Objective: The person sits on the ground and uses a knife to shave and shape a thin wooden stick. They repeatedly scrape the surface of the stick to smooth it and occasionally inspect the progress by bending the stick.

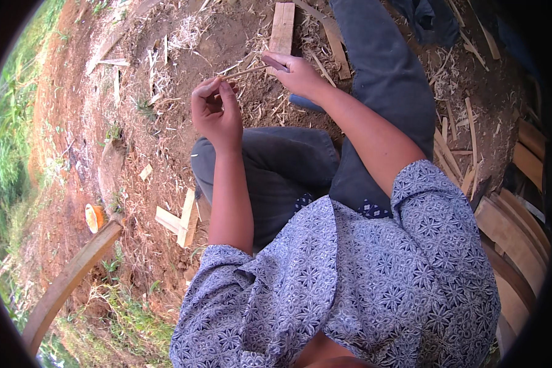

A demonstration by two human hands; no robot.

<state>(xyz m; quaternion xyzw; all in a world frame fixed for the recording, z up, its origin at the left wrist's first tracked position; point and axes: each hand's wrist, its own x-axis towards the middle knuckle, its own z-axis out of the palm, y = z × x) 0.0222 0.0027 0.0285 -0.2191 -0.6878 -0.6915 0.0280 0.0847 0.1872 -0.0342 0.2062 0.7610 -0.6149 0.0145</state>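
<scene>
I sit on bare brown earth [184, 116], open-air ground strewn with pale wood shavings [187, 34] that lie thickest across the top of the frame. Green plants [9, 147] fill the left edge, and grass [129, 319] grows at the lower left.

The thin pale stick [245, 73] is at top centre, spanning the gap between my hands above the littered ground. My left grip [218, 113] pinches its left end between thumb and fingers. Its other end meets my right grip [302, 76], where a small dark piece [276, 63] shows at the front; I cannot tell how those fingers close, or on which of the two.

Just beyond my right hand lies a plank [282, 30]. A blue thing [305, 103], partly hidden, sits below my right forearm. My legs in dark trousers [386, 67] take up the middle and upper right of the ground. Short wood offcuts [189, 218] lie left of my left forearm; farther left are an orange-and-white round thing [94, 218] and a long timber [73, 279]. Boards [512, 230] are stacked at the right edge.
</scene>
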